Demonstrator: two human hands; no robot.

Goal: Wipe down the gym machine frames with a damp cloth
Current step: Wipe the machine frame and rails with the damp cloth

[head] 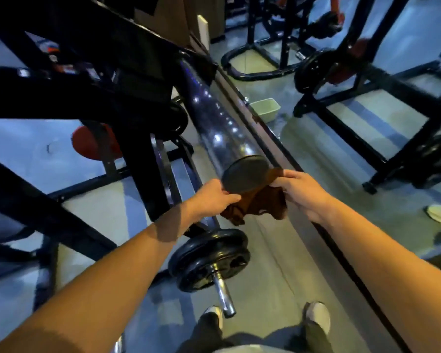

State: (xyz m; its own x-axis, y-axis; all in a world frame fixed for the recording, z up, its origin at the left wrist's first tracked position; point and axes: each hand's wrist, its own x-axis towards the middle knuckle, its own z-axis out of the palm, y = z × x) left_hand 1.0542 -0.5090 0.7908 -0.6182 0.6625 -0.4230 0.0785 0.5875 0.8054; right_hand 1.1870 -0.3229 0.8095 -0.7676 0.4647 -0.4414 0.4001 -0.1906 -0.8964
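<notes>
"Why do you hold the cloth (255,205) like that?"

"My left hand (214,197) pinches one end and my right hand (301,192) pinches the other, so it stretches wide. It hangs right under the cap (245,174) of the big shiny tube (214,123). I think I'm about to wrap it round and rub."

"What's below the cap?"

"The plates (209,258) on a bar, and my shoes (316,317) on the floor."

"And past the cap?"

"A little tub (265,108) beside the tube, maybe for water. I can't see inside. The black frame (87,80) left of the cap is too dark and blurry."
</notes>
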